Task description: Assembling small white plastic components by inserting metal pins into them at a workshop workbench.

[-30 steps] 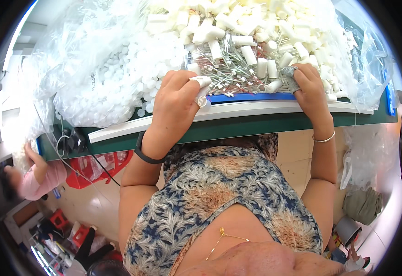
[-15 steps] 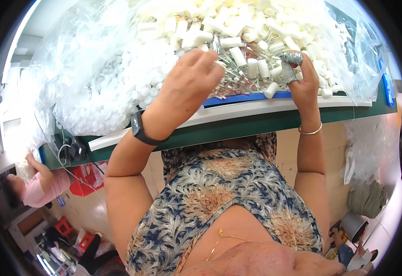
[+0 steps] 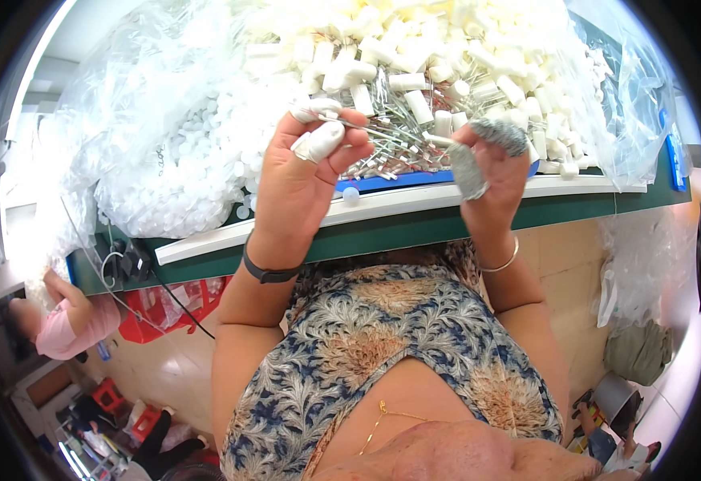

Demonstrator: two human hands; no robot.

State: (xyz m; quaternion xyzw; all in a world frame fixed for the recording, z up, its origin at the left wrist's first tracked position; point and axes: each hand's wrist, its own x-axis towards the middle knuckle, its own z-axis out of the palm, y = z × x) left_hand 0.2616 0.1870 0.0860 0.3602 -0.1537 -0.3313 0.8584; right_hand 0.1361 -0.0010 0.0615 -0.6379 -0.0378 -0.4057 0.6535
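My left hand, palm turned up, has white wrappings on its thumb and index finger. These pinch a thin metallic stick that points to the right. Opposite it, my right hand has grey tape round its thumb and a forefinger, which close on a slim white-ended stick. Whether both hands hold one and the same piece I cannot tell. Behind them lies a heap of thin wire sticks mixed with white cylinders. One small translucent cap sits near my left wrist.
A clear plastic bag of small translucent caps lies at the left. Along the front run a blue tray edge and a white strip on the green table. A co-worker in pink sits at far left.
My left hand has drawn back from the heap and turned palm up with the metallic stick. My right hand has moved left and nearer, toward it. A cap now shows on the white strip.
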